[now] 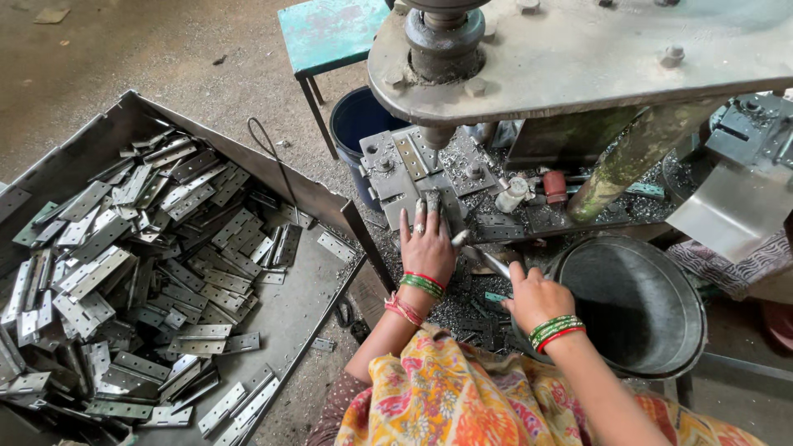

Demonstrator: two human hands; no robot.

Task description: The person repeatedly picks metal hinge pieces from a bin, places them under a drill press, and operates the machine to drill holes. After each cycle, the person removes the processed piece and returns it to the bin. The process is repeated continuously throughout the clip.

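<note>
My left hand rests fingers-forward on the press bed, its fingertips on a metal hinge plate lying by the die block under the ram. My right hand is closed around a thin metal rod that points up-left toward the die. Green and red bangles sit on both wrists. A patterned orange and yellow garment covers my lap.
A large metal tray at left holds several loose hinge plates. A round dark metal basin sits at right. A blue bucket and a teal stool stand behind the press. Metal chips litter the bed.
</note>
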